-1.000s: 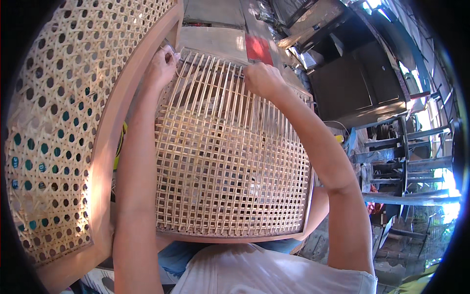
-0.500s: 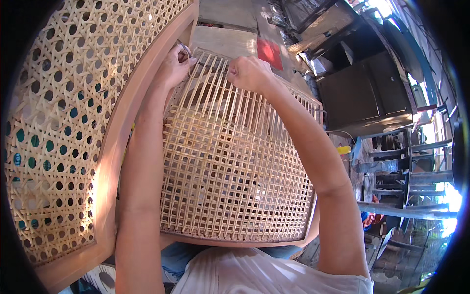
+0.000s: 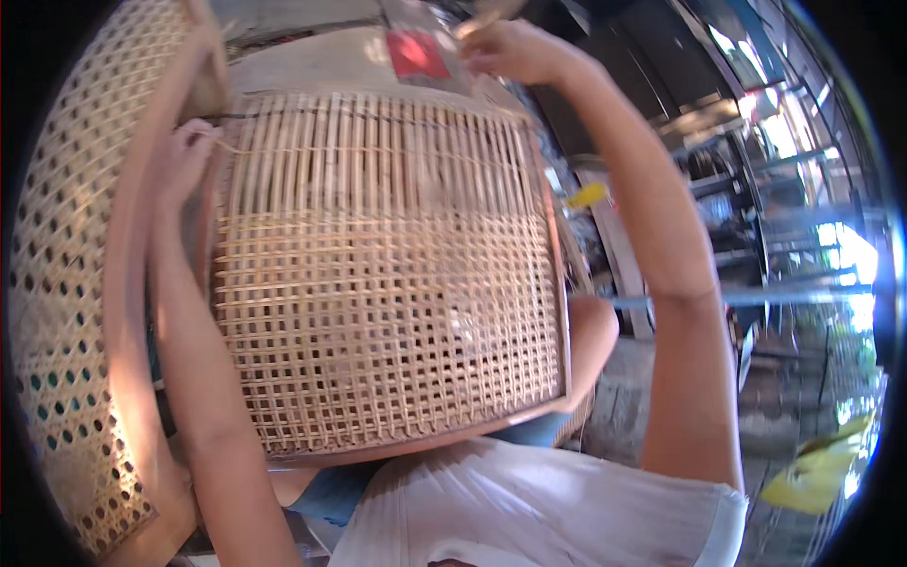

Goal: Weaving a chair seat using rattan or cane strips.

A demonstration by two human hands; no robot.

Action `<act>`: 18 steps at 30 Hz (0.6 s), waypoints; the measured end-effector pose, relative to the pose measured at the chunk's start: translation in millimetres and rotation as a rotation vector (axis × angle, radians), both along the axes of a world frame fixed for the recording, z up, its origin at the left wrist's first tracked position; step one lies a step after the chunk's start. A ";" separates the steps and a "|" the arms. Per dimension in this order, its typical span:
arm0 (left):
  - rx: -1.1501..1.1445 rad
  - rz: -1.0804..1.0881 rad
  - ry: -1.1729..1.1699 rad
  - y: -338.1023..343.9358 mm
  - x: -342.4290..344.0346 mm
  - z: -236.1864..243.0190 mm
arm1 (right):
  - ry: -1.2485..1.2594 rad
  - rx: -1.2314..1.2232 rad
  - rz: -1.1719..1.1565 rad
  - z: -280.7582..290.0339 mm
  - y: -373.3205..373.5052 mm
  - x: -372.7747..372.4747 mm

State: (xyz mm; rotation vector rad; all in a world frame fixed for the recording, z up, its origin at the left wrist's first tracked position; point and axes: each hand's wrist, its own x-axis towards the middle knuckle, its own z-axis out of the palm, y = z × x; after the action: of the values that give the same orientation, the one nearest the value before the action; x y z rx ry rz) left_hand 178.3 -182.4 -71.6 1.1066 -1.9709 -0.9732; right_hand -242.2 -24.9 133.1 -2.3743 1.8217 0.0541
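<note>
A wooden frame holding a cane panel (image 3: 387,274) lies across my lap. Its near part is woven into a tight grid, while the far part has mostly lengthwise strands. At the panel's far left corner, my left hand (image 3: 187,156) is closed in a pinch on a thin cane strand (image 3: 227,145), which runs to the right over the lengthwise strands. My right hand (image 3: 515,52) is raised beyond the panel's far right side, off the weave. Motion blurs its fingers, so whether it holds anything is unclear. A light brown piece (image 3: 480,23) shows right by its fingertips.
A second wooden frame (image 3: 132,312) with open-patterned cane webbing stands close along my left arm. Past the panel are a grey surface (image 3: 312,66) and a red square (image 3: 418,55). Dark cabinets (image 3: 614,85) and a yellow object (image 3: 588,196) are to the right.
My right hand has left the panel's far edge and swung up to the right. The left hand keeps its pinch near the corner. The whole view has shifted, with the panel now further left.
</note>
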 end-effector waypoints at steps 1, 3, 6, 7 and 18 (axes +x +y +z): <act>0.190 -0.053 0.079 8.2 -8.5 17.3 | 0.133 0.061 -0.060 8.7 22.5 -56.0; 0.313 -0.047 0.102 35.8 -4.2 50.4 | 0.272 0.250 -0.340 16.6 56.2 -106.4; 0.429 -0.070 0.000 50.9 -7.9 68.1 | -0.076 0.642 -0.859 19.7 117.8 -115.5; 0.403 -0.104 -0.125 51.7 -9.4 73.4 | -0.141 0.607 -0.878 20.1 135.7 -112.5; -0.100 -0.083 -0.110 23.0 -7.9 23.0 | -0.868 0.305 -0.662 7.1 136.1 -55.0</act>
State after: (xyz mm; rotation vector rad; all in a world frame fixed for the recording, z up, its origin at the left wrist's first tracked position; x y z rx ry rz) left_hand 170.4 -159.4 -48.6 1.0498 -2.1450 -0.8623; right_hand -297.2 111.2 140.2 -1.1815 1.8125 -0.6123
